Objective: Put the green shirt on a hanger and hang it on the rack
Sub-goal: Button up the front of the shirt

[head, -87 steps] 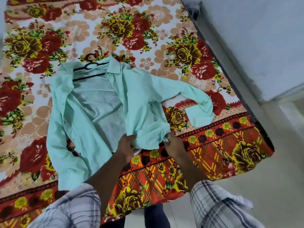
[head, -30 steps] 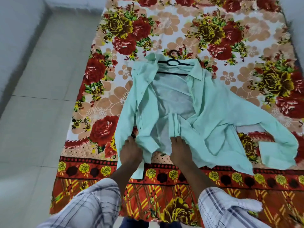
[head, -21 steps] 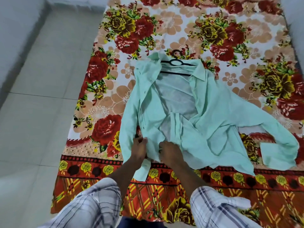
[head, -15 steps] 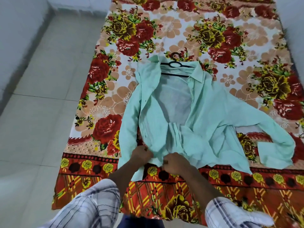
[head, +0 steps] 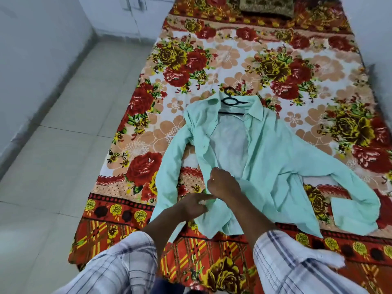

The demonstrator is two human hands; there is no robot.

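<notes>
Near edge: my plaid woven sleeves (head: 118, 264), rolled back. Left hand (head: 192, 205) and right hand (head: 222, 183) are close together, fingers curled, each pinching the front edge of the green shirt (head: 275, 158) low down near the hem. Shirt: thin, pale mint cloth, creased, lying open on the bedspread (head: 180, 66); one long sleeve trails to my right. A slim black hanger (head: 231, 101) sits inside the collar, its hook curving away from me. Bedspread: printed roses, checked border. Far left: smooth pale floor tiles (head: 63, 166).
</notes>
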